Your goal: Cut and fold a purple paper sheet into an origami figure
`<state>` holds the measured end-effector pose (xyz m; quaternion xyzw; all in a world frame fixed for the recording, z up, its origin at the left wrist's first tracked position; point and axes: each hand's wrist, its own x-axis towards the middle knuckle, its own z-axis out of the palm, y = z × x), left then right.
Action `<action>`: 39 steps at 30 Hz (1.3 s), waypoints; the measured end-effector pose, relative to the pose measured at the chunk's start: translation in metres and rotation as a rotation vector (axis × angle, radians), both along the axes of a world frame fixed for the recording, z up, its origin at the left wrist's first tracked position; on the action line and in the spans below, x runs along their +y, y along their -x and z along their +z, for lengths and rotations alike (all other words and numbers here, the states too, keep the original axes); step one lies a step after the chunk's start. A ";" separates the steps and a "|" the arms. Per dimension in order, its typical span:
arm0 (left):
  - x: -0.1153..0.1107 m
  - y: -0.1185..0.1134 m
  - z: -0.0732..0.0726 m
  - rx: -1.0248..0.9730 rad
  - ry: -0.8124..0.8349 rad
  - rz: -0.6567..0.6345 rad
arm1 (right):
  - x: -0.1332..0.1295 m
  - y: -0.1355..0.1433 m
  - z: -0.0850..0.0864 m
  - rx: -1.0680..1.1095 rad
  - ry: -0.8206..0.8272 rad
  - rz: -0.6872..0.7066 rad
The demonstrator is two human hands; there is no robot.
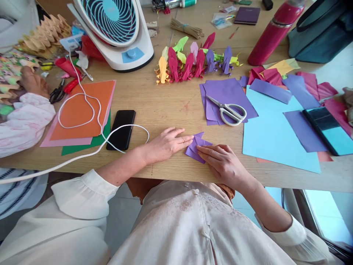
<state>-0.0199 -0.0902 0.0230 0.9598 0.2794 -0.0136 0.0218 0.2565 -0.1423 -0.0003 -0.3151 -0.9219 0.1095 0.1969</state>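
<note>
A small folded piece of purple origami paper (pixel 196 151) lies flat on the table near its front edge, with a pointed flap at its top. My left hand (pixel 168 143) reaches in from the left, fingers stretched out, their tips resting on the paper's left side. From the right, my right hand (pixel 224 162) presses its closed fingers on the paper's right part and covers some of it. Its thumb is mostly hidden. Just beyond lie white-handled scissors (pixel 230 110), on a stack of purple sheets (pixel 231 90).
Several folded paper figures (pixel 187 62) stand behind, beside a fan (pixel 127 48). Left are a phone (pixel 121 129), a white cable (pixel 82 154), orange paper (pixel 85 110) and another person's hand (pixel 34 81). Right are a light blue sheet (pixel 270 136), another phone (pixel 328 129) and a pink bottle (pixel 271 36).
</note>
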 end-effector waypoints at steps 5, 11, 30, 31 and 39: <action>0.004 0.004 -0.004 -0.023 0.001 -0.035 | 0.000 0.000 0.000 -0.001 0.006 -0.005; 0.004 0.006 -0.004 -0.022 0.005 -0.027 | 0.001 0.001 0.000 0.015 -0.002 -0.001; 0.006 0.011 0.001 -0.087 0.027 -0.123 | 0.000 0.001 -0.001 0.018 -0.001 -0.004; 0.007 0.011 0.001 -0.085 0.029 -0.128 | 0.000 0.001 -0.002 0.020 0.001 -0.004; 0.011 0.015 0.007 -0.009 0.068 -0.197 | 0.000 -0.001 -0.003 0.022 0.002 0.006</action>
